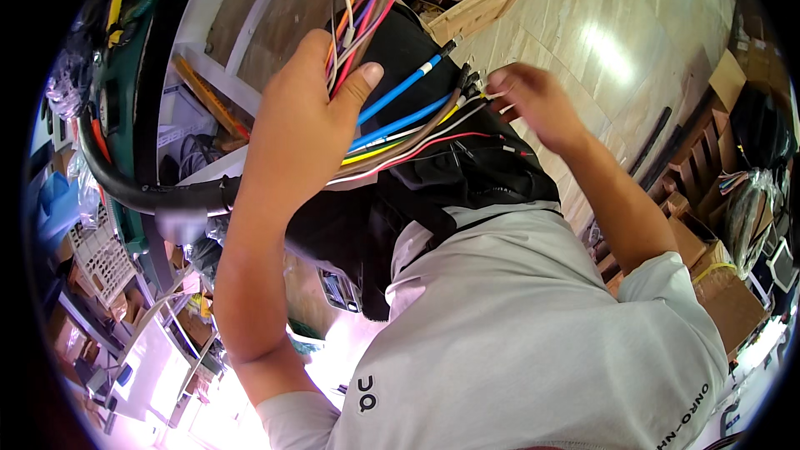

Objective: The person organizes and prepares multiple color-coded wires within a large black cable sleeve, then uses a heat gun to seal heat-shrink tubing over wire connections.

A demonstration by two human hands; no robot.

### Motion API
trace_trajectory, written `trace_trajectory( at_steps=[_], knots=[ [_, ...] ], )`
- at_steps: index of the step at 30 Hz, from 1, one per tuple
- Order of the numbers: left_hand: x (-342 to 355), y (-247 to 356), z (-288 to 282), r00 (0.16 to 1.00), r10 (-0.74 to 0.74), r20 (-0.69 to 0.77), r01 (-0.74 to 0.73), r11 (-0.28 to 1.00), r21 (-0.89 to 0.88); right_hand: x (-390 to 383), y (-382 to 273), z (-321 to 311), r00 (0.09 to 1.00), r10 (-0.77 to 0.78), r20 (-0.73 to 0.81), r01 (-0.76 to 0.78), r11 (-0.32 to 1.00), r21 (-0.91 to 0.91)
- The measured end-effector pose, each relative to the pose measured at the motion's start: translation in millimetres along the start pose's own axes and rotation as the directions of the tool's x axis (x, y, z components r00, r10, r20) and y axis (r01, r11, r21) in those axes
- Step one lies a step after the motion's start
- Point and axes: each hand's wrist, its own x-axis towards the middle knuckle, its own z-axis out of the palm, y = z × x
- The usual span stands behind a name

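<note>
My left hand is closed around a bundle of wires. Orange, purple, white and pink-red wires rise from its thumb side. Out past the same hand, blue wires with dark tips fan to the right, beside brown, yellow, white and red ones. My right hand, slightly blurred, pinches the end of a thin white wire where several tips meet. A thick black sheathed cable runs from the left to my left wrist. The wires lie across black trousers.
A wooden crate with dark contents stands on the tiled floor at the top. Left are a white frame, a green panel and a white plastic basket. Cardboard boxes are piled on the right.
</note>
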Motion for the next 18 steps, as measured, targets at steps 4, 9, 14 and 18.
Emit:
trace_trajectory(
  at_steps=[4, 9, 14, 18],
  knots=[
    [1, -8, 2, 0.998, 0.03, 0.05, -0.039, 0.979, 0.202, -17, -16, 35, 0.772, -0.51, 0.379, 0.625, 0.503, -0.597],
    [-1, -8, 6, 0.997, 0.023, 0.077, -0.042, 0.965, 0.259, -33, -10, 49, 0.667, -0.577, 0.472, 0.689, 0.235, -0.686],
    [1, -8, 3, 0.996, 0.06, 0.058, -0.074, 0.961, 0.265, -29, 5, 63, 0.597, -0.686, 0.415, 0.716, 0.222, -0.662],
    [5, -6, 1, 0.994, 0.098, 0.04, -0.105, 0.958, 0.267, -28, 4, 72, 0.631, -0.699, 0.337, 0.669, 0.269, -0.693]
  ],
)
